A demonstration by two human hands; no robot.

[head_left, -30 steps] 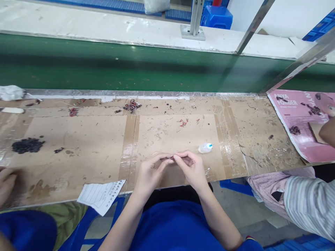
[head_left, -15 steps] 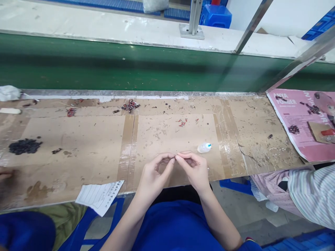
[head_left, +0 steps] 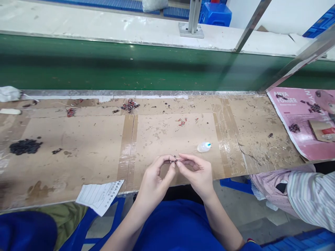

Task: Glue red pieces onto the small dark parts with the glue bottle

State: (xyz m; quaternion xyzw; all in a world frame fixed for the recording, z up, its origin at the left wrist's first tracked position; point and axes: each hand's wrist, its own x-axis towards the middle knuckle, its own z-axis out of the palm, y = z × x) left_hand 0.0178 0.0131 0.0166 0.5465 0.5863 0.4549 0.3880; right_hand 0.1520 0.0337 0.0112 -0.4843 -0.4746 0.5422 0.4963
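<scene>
My left hand (head_left: 160,174) and my right hand (head_left: 197,172) meet over the near edge of the cardboard-covered bench (head_left: 167,136). Between their fingertips is a small dark part (head_left: 175,161), pinched from both sides; its details are too small to tell. A small white bottle with a blue tip (head_left: 204,147) lies just beyond my right hand. Farther off are several small red pieces (head_left: 182,122), and a pile of dark and red parts (head_left: 130,105) sits to the left of them.
A black pile (head_left: 25,146) lies at the left, and a paper sheet (head_left: 101,196) overhangs the front edge. A pink poster (head_left: 295,115) with small parts covers the right end. People sit at both sides; one striped sleeve (head_left: 314,195) shows. A green barrier (head_left: 117,66) runs behind.
My fingertips have moved slightly apart and more of the small dark part shows between them. The other person's hand at the left edge has left the view.
</scene>
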